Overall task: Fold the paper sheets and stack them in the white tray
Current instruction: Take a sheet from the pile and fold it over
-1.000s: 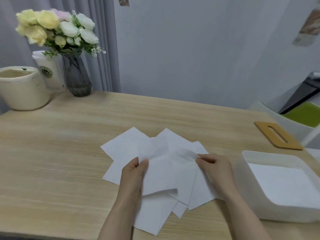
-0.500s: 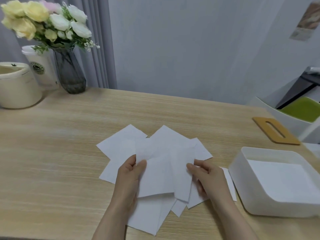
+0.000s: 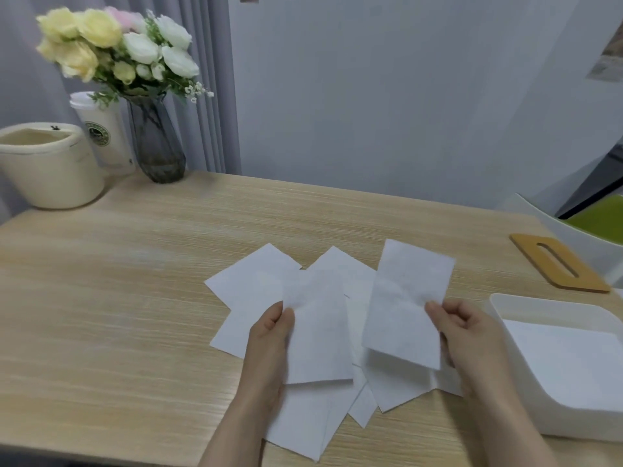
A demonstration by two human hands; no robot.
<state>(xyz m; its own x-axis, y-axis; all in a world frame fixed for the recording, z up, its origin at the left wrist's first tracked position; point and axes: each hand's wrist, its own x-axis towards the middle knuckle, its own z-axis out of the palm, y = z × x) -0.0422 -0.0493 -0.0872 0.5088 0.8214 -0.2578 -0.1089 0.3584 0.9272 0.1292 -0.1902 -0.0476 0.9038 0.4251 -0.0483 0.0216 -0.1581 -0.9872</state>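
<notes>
At the centre of the frame, on a light wooden table (image 3: 118, 298), a fan of unfolded paper sheets (image 3: 256, 288) is still waiting to be folded. At right, the white tray (image 3: 526, 372) is holding what looks like paper already laid flat inside. The right hand (image 3: 472, 338) is pinching a folded sheet (image 3: 404, 315) lifted above the pile, while the left hand (image 3: 269, 345) is gripping another sheet (image 3: 320, 338). Most of the job appears to be remaining.

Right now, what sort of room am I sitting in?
Probably a home room or small office: a light wood-grain desk, a dark glass vase of yellow and white flowers by grey curtains, and a lidded white takeaway cup.
</notes>
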